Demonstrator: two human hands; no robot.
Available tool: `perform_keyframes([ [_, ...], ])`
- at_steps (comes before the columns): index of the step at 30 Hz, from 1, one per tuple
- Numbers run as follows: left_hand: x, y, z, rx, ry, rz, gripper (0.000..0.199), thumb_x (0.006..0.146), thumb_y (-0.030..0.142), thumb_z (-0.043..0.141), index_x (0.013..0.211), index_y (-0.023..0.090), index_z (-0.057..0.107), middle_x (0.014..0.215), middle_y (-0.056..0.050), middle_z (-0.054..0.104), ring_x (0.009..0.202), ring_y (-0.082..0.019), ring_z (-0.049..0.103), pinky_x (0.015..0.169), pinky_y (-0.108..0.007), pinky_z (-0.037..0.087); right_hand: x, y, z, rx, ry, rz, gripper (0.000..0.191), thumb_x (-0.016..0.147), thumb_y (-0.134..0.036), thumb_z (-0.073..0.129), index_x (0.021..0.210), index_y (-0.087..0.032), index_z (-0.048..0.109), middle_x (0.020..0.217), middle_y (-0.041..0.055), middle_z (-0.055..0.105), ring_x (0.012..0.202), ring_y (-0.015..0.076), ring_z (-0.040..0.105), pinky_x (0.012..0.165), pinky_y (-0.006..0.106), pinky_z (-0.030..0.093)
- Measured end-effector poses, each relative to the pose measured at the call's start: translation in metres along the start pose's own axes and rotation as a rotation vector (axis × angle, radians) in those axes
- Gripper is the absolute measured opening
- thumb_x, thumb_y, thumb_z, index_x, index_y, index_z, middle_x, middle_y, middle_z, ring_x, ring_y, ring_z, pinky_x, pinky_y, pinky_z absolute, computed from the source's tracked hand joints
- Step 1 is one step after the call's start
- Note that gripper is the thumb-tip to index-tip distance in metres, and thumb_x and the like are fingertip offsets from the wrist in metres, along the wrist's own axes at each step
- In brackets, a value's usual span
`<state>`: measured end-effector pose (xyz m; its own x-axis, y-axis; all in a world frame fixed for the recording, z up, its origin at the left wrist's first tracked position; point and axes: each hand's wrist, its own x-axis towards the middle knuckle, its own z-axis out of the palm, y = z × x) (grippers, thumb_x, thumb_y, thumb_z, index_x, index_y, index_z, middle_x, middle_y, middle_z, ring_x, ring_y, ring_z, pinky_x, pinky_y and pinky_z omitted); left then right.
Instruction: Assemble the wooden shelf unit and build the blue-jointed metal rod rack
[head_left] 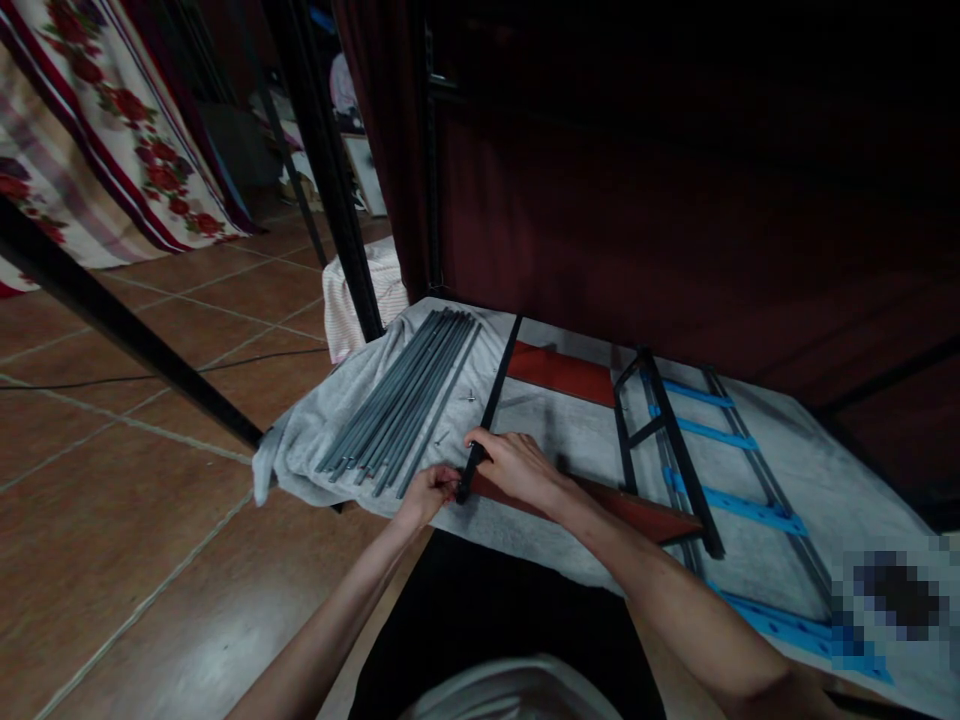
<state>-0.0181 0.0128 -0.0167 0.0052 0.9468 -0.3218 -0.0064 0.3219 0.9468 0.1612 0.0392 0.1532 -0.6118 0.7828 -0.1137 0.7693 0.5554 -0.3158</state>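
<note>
My right hand (517,465) is wrapped over the near part of a black bar (504,385), which is one side of a frame with a reddish-brown board (562,372) at the far side and another brown board (637,512) at the near side. At the bar's near end, the fingers of my left hand (429,495) are pinched together. Whatever they hold there is too small to make out. Small metal screws or bolts (471,397) lie on the grey cloth (547,440) just beyond my hands.
Several grey metal tubes (405,400) lie bundled left of the frame. Blue slats (735,505) joined to dark rails are at the right. Black upright posts (330,160) and a dark red curtain (600,220) border the cloth-covered surface. A cable (150,380) crosses the tiled floor.
</note>
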Motion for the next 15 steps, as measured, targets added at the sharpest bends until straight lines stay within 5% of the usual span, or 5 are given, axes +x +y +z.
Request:
perform_keyframes([
  [4,-0.0017,-0.0012,-0.0016,-0.032,-0.014,0.006,0.036,0.058,0.035,0.075,0.086,0.016,0.061,0.075,-0.002,0.067,0.063,-0.014,0.06,0.06,-0.025,0.045,-0.0008,-0.0006,-0.0018,0.009,0.0,0.004,0.038,0.089,-0.022,0.049,0.126,-0.03,0.056,0.102,0.0017,0.073,0.094,0.0213,0.067,0.077,0.028,0.039],
  [10,0.0036,-0.006,0.0037,-0.015,0.049,0.05,0.026,0.06,0.035,0.071,0.07,0.019,0.053,0.057,0.004,0.054,0.051,-0.009,0.048,0.051,-0.023,0.036,-0.0024,-0.0015,-0.003,0.038,0.015,-0.006,0.039,0.089,-0.021,0.048,0.126,-0.03,0.056,0.102,0.0019,0.073,0.094,0.0202,0.067,0.078,0.028,0.039],
  [15,0.0,-0.0065,0.0029,-0.03,0.058,0.068,0.038,0.059,0.038,0.072,0.088,0.018,0.058,0.073,-0.001,0.064,0.061,-0.013,0.058,0.057,-0.025,0.043,-0.0025,-0.0021,-0.002,0.037,0.002,0.016,0.038,0.091,-0.023,0.047,0.127,-0.03,0.056,0.104,0.0019,0.073,0.095,0.0203,0.068,0.079,0.028,0.04],
])
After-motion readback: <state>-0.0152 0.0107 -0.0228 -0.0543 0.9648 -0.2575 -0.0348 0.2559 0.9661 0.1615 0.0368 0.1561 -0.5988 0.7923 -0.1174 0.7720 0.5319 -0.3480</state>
